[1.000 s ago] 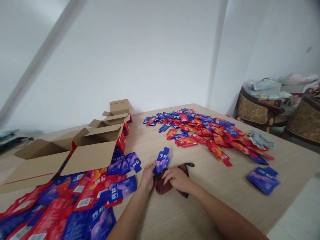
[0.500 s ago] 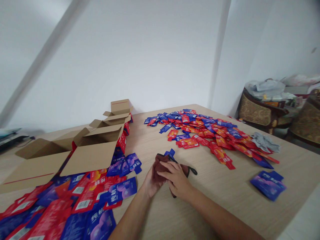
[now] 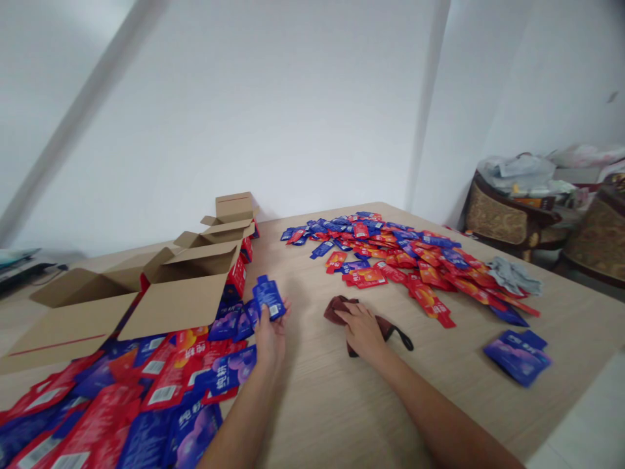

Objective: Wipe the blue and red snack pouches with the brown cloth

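My left hand [image 3: 270, 335] grips a blue pouch [image 3: 268, 296] by its lower edge and holds it up over the heap of red and blue pouches [image 3: 146, 391] at the near left. My right hand [image 3: 362, 329] rests with curled fingers on a dark red cloth [image 3: 342, 306] with a black strap, which lies on the wooden table [image 3: 342, 404]. A second heap of red and blue pouches [image 3: 400, 257] spreads across the far middle of the table.
Open cardboard boxes [image 3: 185, 277] stand at the left, one behind the other. A small stack of blue pouches [image 3: 517, 352] lies near the right edge. A grey cloth [image 3: 515, 275] sits beyond the far heap. Cluttered armchairs [image 3: 508, 212] stand off the table's right side.
Both hands were together at the cloth with the blue pouch wrapped in it. Now my left hand has carried the pouch left toward the near heap, and my right hand stays on the cloth.
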`<state>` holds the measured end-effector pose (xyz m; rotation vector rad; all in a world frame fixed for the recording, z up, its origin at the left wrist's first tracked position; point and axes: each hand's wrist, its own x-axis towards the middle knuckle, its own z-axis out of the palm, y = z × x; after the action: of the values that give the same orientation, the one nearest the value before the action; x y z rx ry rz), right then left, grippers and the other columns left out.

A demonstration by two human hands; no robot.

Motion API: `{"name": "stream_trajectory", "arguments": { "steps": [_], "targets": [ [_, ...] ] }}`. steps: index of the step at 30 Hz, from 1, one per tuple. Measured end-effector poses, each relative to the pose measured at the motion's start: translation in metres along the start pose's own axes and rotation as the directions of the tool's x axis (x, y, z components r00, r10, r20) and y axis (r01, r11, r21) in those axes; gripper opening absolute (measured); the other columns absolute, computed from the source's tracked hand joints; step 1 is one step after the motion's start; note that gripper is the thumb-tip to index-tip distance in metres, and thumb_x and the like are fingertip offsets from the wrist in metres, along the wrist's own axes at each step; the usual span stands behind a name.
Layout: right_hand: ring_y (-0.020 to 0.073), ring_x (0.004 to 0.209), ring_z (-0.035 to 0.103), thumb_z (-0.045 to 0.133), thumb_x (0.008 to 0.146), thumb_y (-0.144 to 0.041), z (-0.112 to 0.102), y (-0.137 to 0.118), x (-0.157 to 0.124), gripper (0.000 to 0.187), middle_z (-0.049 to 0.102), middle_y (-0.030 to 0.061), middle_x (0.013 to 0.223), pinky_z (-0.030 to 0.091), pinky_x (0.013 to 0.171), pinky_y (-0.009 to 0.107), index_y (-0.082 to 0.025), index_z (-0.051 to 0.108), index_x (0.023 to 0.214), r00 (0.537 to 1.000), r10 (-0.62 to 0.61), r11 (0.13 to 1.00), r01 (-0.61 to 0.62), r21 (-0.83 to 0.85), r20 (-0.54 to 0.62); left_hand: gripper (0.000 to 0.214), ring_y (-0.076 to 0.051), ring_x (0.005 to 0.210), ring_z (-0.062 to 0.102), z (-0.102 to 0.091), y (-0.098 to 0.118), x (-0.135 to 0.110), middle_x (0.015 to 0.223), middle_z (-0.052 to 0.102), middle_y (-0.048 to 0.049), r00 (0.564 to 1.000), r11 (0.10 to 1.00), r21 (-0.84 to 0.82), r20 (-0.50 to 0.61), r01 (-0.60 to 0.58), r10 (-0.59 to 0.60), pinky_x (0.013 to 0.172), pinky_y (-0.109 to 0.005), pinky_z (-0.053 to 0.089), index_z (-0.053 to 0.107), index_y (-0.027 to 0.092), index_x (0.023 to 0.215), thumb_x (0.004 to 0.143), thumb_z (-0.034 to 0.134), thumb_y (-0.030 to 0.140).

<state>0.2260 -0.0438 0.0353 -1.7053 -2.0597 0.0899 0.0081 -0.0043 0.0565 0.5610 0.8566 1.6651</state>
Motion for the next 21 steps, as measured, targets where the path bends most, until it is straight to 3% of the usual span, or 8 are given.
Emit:
{"name": "stream_trajectory", "arguments": {
  "steps": [2,5,9,11,13,14,18,21],
  "targets": [
    [0.0225,0.113,0.041,0.043,0.078,-0.011,0.000,-0.001,-0.001,0.047,0.053,0.0043,0.125,0.031,0.093,0.037,-0.029,0.058,0.119,1.000,0.005,1.000,-0.005,0.004,-0.005,0.028,-0.018,0.090,0.067,-0.004,0.003,0.002,0.094,0.068,-0.0129,0.997,0.996,-0.082,-0.070,-0.041,0.035,0.084,-0.029,0.051,0.055,0.013,0.094,0.093,0.038,0.035],
    [0.0227,0.113,0.041,0.044,0.077,-0.011,0.000,-0.004,0.000,0.047,0.054,0.0042,0.125,0.031,0.093,0.037,-0.028,0.060,0.117,1.000,0.019,1.000,-0.019,0.013,0.003,0.027,-0.020,0.091,0.066,-0.004,-0.004,-0.005,0.093,0.068,-0.0146,0.995,0.993,-0.078,-0.029,0.088,-0.091,0.085,-0.034,0.051,0.053,0.014,0.087,0.092,0.038,0.036],
    [0.0219,0.114,0.042,0.043,0.075,-0.009,0.004,-0.002,0.002,0.048,0.053,0.0034,0.125,0.031,0.095,0.037,-0.028,0.061,0.115,0.999,0.033,0.996,-0.030,0.078,-0.043,0.017,-0.022,0.082,0.068,0.018,-0.022,-0.013,0.088,0.069,-0.0156,0.969,0.968,0.147,0.114,0.204,-0.221,0.081,-0.036,0.051,0.054,0.013,0.089,0.087,0.049,0.029],
    [0.0218,0.115,0.042,0.041,0.075,-0.009,0.007,0.003,0.005,0.049,0.053,0.0043,0.126,0.031,0.097,0.038,-0.026,0.060,0.116,0.992,0.067,0.988,-0.051,0.144,-0.109,0.020,-0.022,0.082,0.068,0.036,-0.032,-0.008,0.091,0.069,-0.0164,0.945,0.916,0.378,0.229,0.135,-0.234,0.081,-0.036,0.051,0.054,0.012,0.094,0.084,0.051,0.029],
    [0.0219,0.116,0.041,0.039,0.075,-0.009,0.010,0.012,0.008,0.050,0.052,0.0059,0.126,0.031,0.099,0.039,-0.024,0.059,0.119,0.972,0.115,0.968,-0.064,0.241,-0.205,0.028,-0.022,0.091,0.066,0.058,-0.044,0.005,0.102,0.067,-0.0168,0.905,0.740,0.660,0.385,-0.132,-0.182,0.081,-0.035,0.050,0.053,0.012,0.103,0.087,0.043,0.032],
    [0.0217,0.116,0.042,0.038,0.075,-0.010,0.012,0.018,0.010,0.050,0.052,0.0066,0.126,0.031,0.100,0.039,-0.022,0.058,0.119,0.954,0.147,0.950,-0.062,0.307,-0.262,0.032,-0.021,0.096,0.064,0.069,-0.051,0.013,0.108,0.065,-0.0159,0.874,0.541,0.777,0.464,-0.322,-0.146,0.082,-0.035,0.049,0.051,0.012,0.109,0.090,0.034,0.032],
    [0.0211,0.114,0.044,0.038,0.075,-0.017,0.018,0.041,0.018,0.046,0.053,0.0074,0.122,0.032,0.101,0.039,-0.020,0.059,0.116,0.836,0.338,0.805,-0.020,0.592,-0.431,0.042,-0.022,0.125,0.042,0.112,-0.085,0.044,0.135,0.045,-0.0159,0.816,0.300,0.815,0.555,-0.496,-0.161,0.102,-0.037,0.034,0.043,0.011,0.127,0.086,0.038,0.022],
    [0.0213,0.114,0.044,0.039,0.076,-0.022,0.019,0.052,0.022,0.044,0.053,0.0081,0.122,0.031,0.102,0.040,-0.019,0.059,0.115,0.758,0.457,0.707,0.008,0.707,-0.466,0.052,-0.020,0.133,0.030,0.137,-0.110,0.054,0.143,0.035,-0.0125,0.736,0.135,0.778,0.626,-0.614,-0.260,0.108,-0.035,0.024,0.037,0.013,0.134,0.082,0.043,0.017]
  ]
}}
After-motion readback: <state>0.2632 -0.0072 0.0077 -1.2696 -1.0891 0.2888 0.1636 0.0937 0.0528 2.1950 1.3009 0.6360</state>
